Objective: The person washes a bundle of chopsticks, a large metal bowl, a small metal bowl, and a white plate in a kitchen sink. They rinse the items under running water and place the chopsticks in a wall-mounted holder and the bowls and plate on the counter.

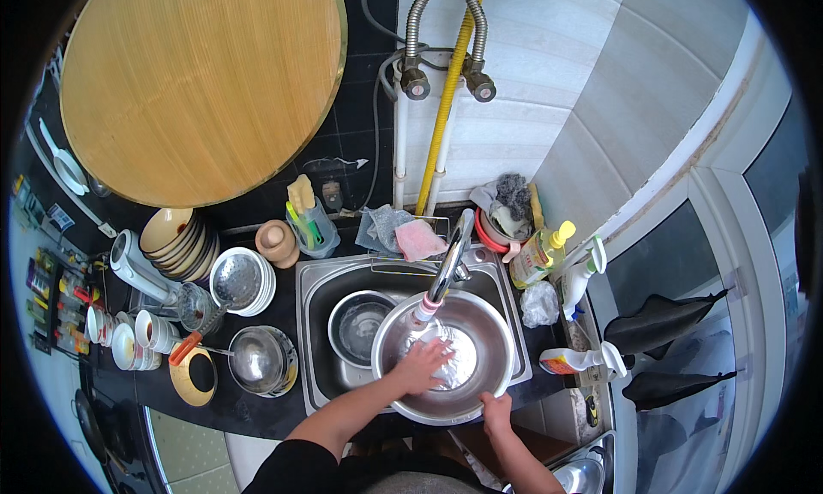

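Observation:
A large steel basin (493, 335) sits at the right side of the sink (310, 357), partly over a smaller metal pot (343, 316) that stands in the sink. Water runs from the faucet (454, 258) into the basin. Inside it, beneath the stream, my left hand (422, 367) reaches with fingers spread, holding nothing. My right hand (495, 411) is closed on the basin's near right rim, thumb on top; its other fingers are mostly hidden behind the wall.
Stacked bowls (176, 241), plates (244, 280) and a strainer (257, 357) crowd the counter at left. Cloths (420, 239) hang behind the sink. A yellow-capped bottle (536, 258) and spray bottles (583, 275) line the right edge. A round wooden board (201, 82) leans at the back.

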Available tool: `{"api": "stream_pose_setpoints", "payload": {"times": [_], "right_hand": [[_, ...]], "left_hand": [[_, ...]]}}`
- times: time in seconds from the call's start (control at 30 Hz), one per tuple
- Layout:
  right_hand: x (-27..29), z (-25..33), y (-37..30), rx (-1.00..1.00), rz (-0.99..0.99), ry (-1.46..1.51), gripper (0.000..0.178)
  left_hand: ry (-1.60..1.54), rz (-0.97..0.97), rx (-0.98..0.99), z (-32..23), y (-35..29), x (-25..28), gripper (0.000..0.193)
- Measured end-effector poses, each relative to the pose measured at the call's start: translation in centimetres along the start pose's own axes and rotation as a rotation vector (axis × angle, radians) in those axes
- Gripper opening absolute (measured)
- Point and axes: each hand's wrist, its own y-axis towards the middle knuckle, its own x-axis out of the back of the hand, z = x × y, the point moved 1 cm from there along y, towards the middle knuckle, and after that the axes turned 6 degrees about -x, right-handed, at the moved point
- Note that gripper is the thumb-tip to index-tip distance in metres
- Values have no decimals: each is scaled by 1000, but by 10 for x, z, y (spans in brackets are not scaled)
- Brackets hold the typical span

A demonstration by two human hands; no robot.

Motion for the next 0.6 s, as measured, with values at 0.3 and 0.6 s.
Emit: {"api": "stream_pose_setpoints", "payload": {"times": [0.3, 0.6], "right_hand": [[-18, 10, 8, -55, 109, 8, 22], [-12, 61, 23, -363, 340, -336, 14]], "left_hand": [[90, 497, 200, 35, -17, 55, 62], [-214, -375, 420, 75, -59, 96, 34]]}}
